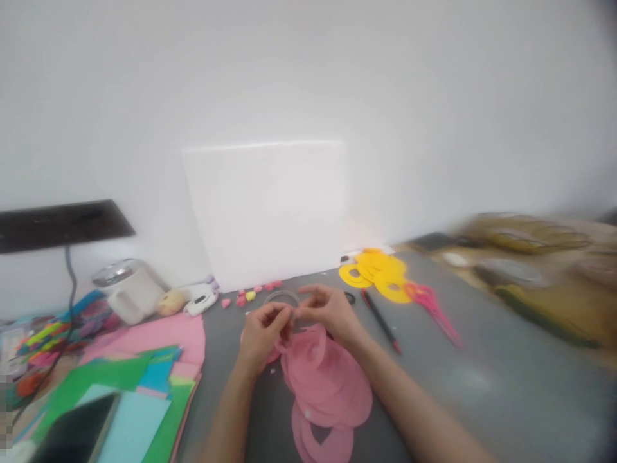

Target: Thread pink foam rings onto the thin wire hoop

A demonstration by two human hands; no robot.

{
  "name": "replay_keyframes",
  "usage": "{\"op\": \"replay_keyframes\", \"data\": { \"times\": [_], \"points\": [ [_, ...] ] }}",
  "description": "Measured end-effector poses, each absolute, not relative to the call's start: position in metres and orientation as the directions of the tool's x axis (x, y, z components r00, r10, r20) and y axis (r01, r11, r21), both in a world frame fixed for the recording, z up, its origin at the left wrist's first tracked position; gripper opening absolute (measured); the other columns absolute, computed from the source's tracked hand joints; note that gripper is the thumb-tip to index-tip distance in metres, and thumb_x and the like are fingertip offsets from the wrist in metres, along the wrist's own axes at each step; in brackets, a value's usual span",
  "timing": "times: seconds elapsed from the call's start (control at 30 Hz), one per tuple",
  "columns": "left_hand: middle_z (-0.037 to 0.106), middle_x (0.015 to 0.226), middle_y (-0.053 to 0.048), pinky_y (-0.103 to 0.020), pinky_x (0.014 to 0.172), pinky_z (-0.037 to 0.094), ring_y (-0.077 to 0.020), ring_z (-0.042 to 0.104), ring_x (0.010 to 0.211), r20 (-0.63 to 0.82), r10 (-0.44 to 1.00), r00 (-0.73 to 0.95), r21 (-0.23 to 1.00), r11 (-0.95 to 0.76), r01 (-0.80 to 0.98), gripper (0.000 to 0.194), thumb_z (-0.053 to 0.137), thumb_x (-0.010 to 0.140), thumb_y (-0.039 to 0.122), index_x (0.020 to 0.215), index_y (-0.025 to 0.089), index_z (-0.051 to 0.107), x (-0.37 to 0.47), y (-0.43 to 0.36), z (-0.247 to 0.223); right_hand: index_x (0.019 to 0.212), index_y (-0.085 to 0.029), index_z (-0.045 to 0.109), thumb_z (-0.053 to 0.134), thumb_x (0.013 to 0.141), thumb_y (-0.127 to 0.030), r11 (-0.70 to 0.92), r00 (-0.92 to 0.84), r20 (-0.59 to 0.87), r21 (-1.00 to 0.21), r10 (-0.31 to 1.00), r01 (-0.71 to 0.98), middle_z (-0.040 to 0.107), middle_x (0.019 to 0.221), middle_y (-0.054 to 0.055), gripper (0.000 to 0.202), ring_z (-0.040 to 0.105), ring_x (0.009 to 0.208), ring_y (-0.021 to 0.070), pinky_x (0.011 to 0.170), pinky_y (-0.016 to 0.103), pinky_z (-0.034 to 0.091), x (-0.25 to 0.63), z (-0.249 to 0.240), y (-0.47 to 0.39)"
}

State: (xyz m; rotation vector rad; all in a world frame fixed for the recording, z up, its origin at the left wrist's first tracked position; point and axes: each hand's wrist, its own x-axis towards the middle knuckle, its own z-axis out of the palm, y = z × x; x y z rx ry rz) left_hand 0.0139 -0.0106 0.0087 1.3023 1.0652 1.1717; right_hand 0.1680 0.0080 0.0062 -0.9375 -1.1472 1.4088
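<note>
On the grey tabletop (472, 392), L hand (258, 334) & R hand (335, 314) meet at fingertips, exact grip unclear, w/ pink paper rings (332, 386) just nearside, long axis approx. front-to-back, R hand nearer their bulk.

Both forearms reach up from the bottom; left hand (264, 331) and right hand (330, 312) meet mid-view, fingertips pinched close together; left fingers curled, right index finger extended above the thumb; right forearm slants in from lower right, left steeper.
</note>
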Motion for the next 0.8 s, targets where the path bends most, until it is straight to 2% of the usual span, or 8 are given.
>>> {"op": "replay_keyframes", "data": {
  "times": [0.23,0.43,0.67,0.8],
  "points": [
    [0.061,0.051,0.000,-0.023,0.047,0.046,-0.0116,0.055,0.044,0.102,0.987,0.124,0.995,-0.103,0.001,0.017,0.064,0.073,0.032,0.073,0.014,0.067,0.0126,-0.0084,0.0067,0.088,-0.014,0.060,0.082,0.045,-0.027,0.032,-0.203,0.072,-0.980,0.977,-0.196,0.063,0.055,-0.003,0.050,0.059,0.051,0.0125,0.055,0.026,0.049,0.1657,0.0031,0.0076],
    [0.069,0.059,-0.003,-0.026,0.054,0.051,-0.0147,0.062,0.050,0.063,0.995,0.077,0.993,-0.055,-0.100,0.017,0.073,0.063,0.026,0.075,0.014,0.070,0.0120,-0.0086,0.0086,0.089,-0.014,0.059,0.081,0.047,-0.028,0.076,-0.241,0.105,-0.989,0.965,-0.124,0.062,0.054,-0.003,0.050,0.060,0.052,0.0140,0.054,0.026,0.049,0.1667,0.0058,0.0055],
    [0.072,0.070,-0.007,-0.025,0.061,0.052,-0.0177,0.066,0.063,0.058,0.988,0.140,0.997,-0.051,-0.053,0.018,0.073,0.064,0.024,0.078,0.014,0.071,0.0079,-0.0096,0.0102,0.088,-0.016,0.058,0.083,0.046,-0.024,0.118,-0.316,0.129,-0.992,0.940,-0.054,0.055,0.050,-0.008,0.049,0.051,0.048,0.0091,0.049,0.021,0.041,0.1693,0.0042,0.0069],
    [0.073,0.075,-0.008,-0.026,0.063,0.052,-0.0191,0.067,0.067,0.041,0.978,0.205,0.999,-0.034,-0.035,0.016,0.071,0.066,0.024,0.079,0.014,0.071,0.0078,-0.0111,0.0105,0.091,-0.018,0.054,0.083,0.047,-0.025,0.089,-0.391,0.119,-0.992,0.913,-0.094,0.051,0.054,-0.009,0.052,0.050,0.048,0.0086,0.048,0.021,0.041,0.1681,0.0044,0.0051]
  ]
}}
